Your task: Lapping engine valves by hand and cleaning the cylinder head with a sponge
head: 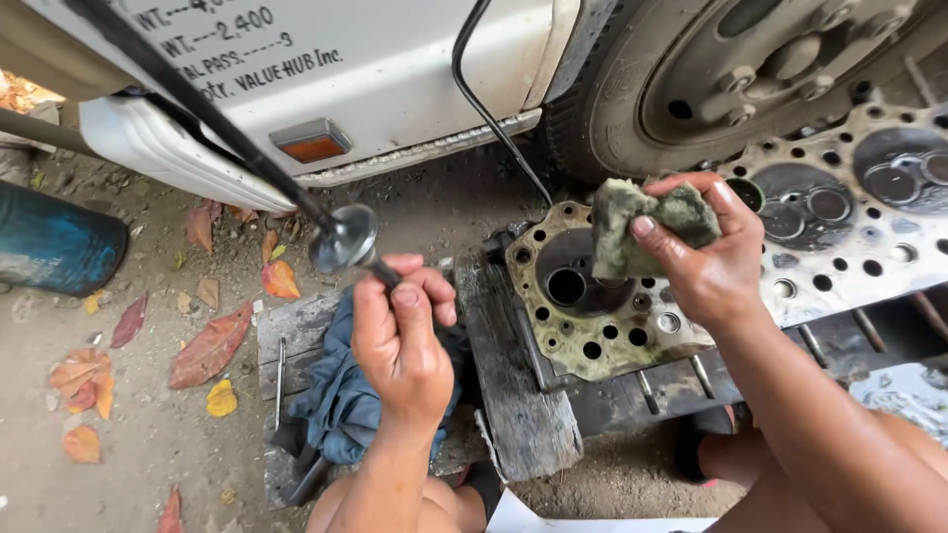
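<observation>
Nearest the camera, two bare forearms are seen rising from the lower edge, with bent knees below them. The left hand [400,341] is closed in a fist around the stem of an engine valve [344,238], whose round head is held up just above and to the left of the knuckles, over bare ground. The right hand [706,252] is closed on a grimy greenish scouring pad [647,225], pinched between thumb and fingers and held just above the near-left end of a cylinder head [691,281]. The cylinder head is laid flat, its face upward, with round combustion recesses, valve seats and many bolt holes visible; the left end is seen stained yellow-green, the right end grey and sooty. It is supported on weathered wooden planks [518,395]. A crumpled blue rag [341,400] is lying on a board just left of the planks, beneath the left hand. Farther off, a white vehicle body [375,69] with an orange side lamp [311,143] and a dusty wheel [711,69] are noted. Dry fallen leaves [207,345] are scattered on the dirt at left, near a blue drum [54,242].
</observation>
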